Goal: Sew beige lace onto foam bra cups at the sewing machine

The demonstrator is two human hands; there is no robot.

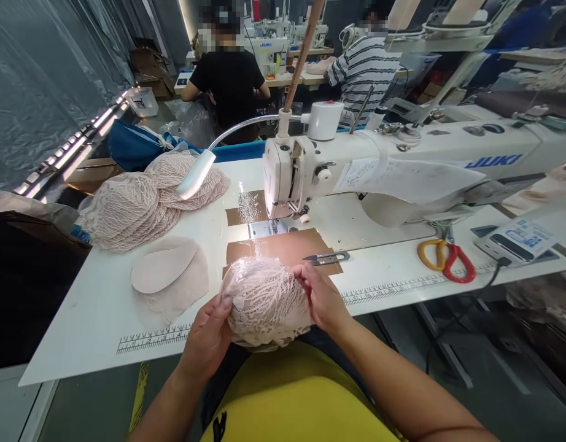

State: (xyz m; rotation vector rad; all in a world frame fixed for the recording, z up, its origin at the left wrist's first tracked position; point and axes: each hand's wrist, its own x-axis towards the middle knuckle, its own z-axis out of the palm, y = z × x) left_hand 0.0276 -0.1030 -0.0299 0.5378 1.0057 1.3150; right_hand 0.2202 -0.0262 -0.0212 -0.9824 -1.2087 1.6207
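Note:
Both my hands grip a domed piece of pale pink lace fabric at the near edge of the white sewing table. My left hand closes on its left side, thumb on top. My right hand closes on its right side, fingers curled over the lace. Just beyond stands the white sewing machine, with its needle area over a brown patch on the table.
A pile of lace pieces lies at the back left, and plain oval pads lie nearer. Thread snips rest by the brown patch. Red and yellow scissors lie right. Two people sit at machines behind.

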